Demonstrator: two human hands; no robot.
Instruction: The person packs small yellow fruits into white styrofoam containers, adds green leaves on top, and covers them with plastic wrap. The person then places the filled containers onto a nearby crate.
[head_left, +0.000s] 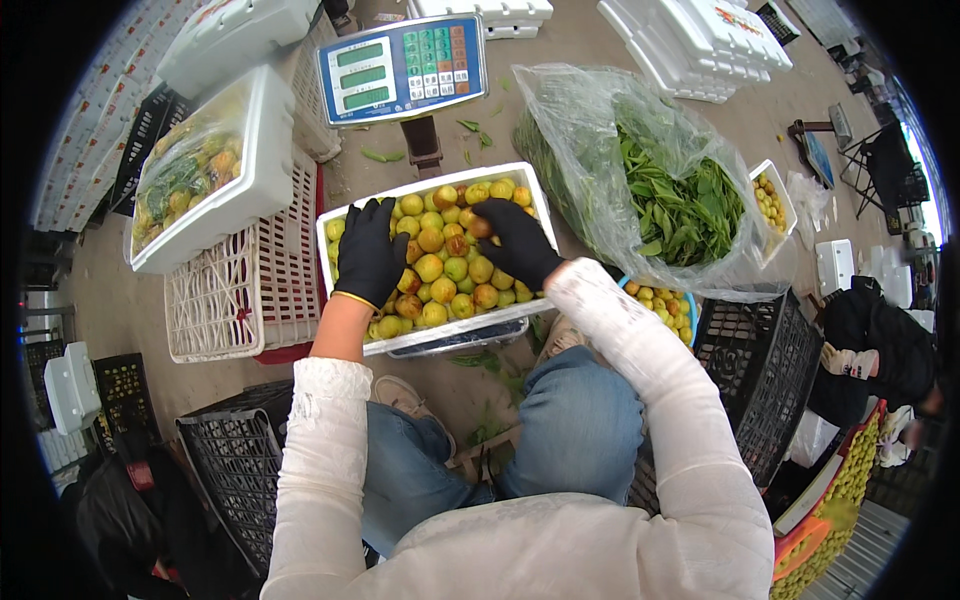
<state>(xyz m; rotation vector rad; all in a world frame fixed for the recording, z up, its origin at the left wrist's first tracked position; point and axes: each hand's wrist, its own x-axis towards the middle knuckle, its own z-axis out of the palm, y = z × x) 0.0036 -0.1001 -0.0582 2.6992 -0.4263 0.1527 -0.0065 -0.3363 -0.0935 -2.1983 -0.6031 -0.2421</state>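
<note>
A white foam box (442, 335) full of round yellow-green and reddish-brown fruit (429, 268) rests on a scale in front of me. My left hand (369, 255), in a black glove, lies over the fruit at the box's left side with its fingers pointing away from me; I cannot tell whether it grips any. My right hand (517, 241), also black-gloved, is at the right part of the box, its thumb and fingers around a brownish fruit (478, 226). Behind the box stands the scale's blue display panel (403, 69).
At the left, a foam box of fruit (217, 169) leans on white plastic crates (259, 292). A clear bag of green leaves (667, 187) lies at the right, near a blue-rimmed basin of fruit (664, 307) and a black crate (757, 375). Other people sit at both sides.
</note>
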